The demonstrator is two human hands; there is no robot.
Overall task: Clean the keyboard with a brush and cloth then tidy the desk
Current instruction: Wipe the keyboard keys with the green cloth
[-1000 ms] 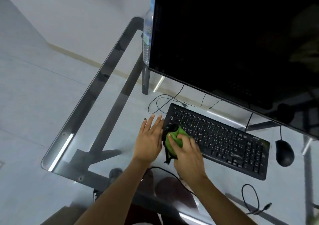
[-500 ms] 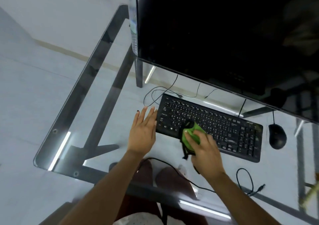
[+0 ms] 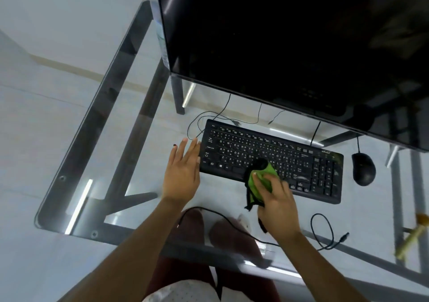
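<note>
A black keyboard [image 3: 301, 160] lies on the glass desk [image 3: 116, 162] under the monitor. My right hand [image 3: 276, 204] is shut on a green cloth with black trim [image 3: 260, 178] and presses it onto the lower middle keys. Flat on the glass, my left hand [image 3: 182, 174] rests with fingers spread, its fingertips against the keyboard's left end. No brush is in view.
A large dark monitor [image 3: 290, 42] fills the top right. A black mouse [image 3: 363, 168] sits right of the keyboard. A loose black cable [image 3: 325, 232] curls near the front edge. A water bottle [image 3: 161, 37] shows partly behind the monitor's left side.
My right hand has slid the green cloth rightward along the keyboard, from its left end to the lower middle keys. My left hand stays at the keyboard's left end.
</note>
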